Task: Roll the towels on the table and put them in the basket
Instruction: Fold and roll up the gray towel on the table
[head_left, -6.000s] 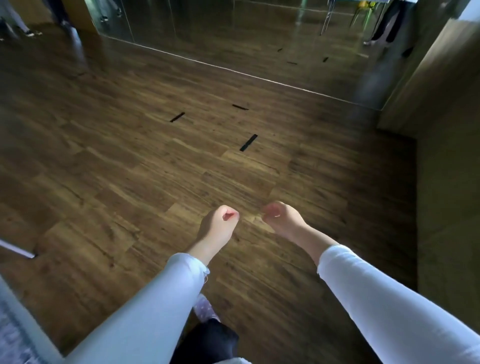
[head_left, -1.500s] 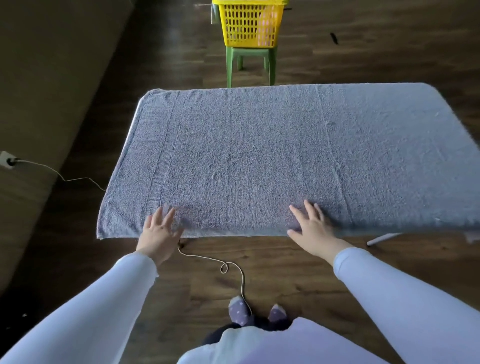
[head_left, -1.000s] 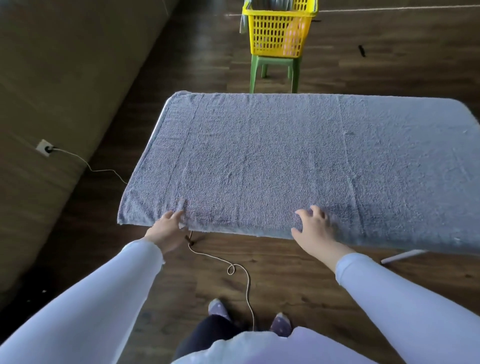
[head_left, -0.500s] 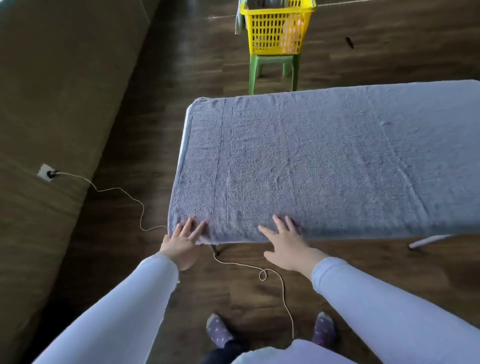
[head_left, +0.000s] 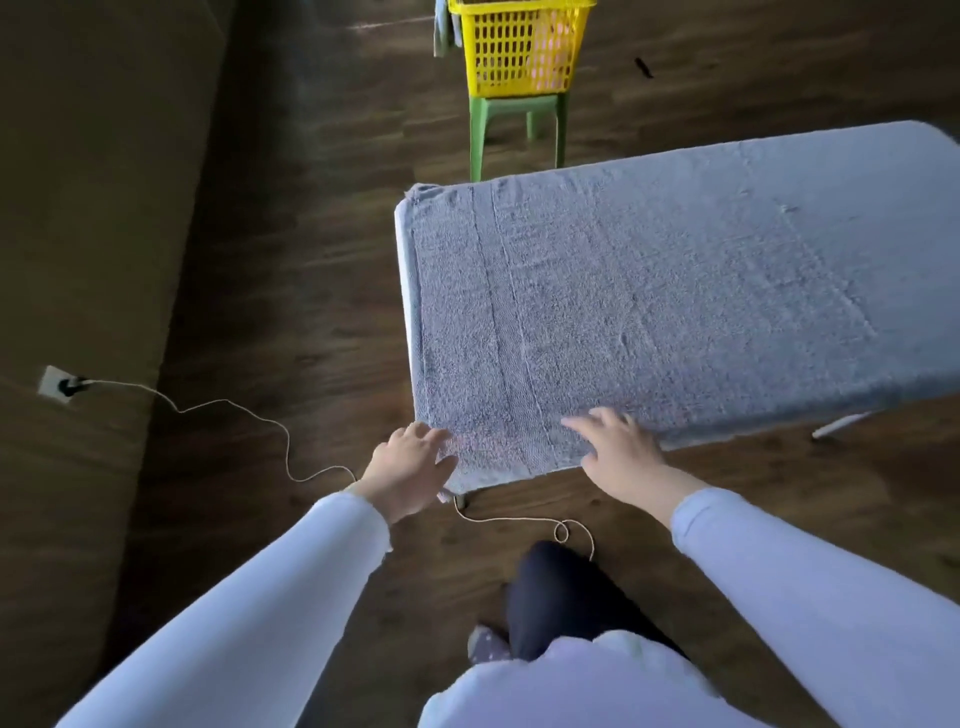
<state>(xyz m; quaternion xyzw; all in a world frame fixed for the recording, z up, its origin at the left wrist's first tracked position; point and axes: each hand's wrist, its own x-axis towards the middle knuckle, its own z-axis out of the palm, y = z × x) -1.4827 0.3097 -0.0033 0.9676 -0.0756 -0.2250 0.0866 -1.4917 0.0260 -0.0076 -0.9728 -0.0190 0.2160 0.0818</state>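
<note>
Wall socket (head_left: 52, 382) at left, its cord (head_left: 234, 410) trailing across the floor. We see the left hand (head_left: 410, 467), fingers straight, touching the near corner of the towel (head_left: 675, 291), which lies spread flat over the table (head_left: 839, 427). Beyond, the basket (head_left: 519, 52) sits on a green stool (head_left: 514, 111). The right hand (head_left: 621, 457) rests open on the towel's near edge, gripping nothing.

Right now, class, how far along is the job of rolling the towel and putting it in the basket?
Done: the grey towel lies spread flat, unrolled. In hand: the left hand and right hand rest on its near edge; no roll has begun. Left: rolling it and carrying it to the yellow basket on the green stool.
</note>
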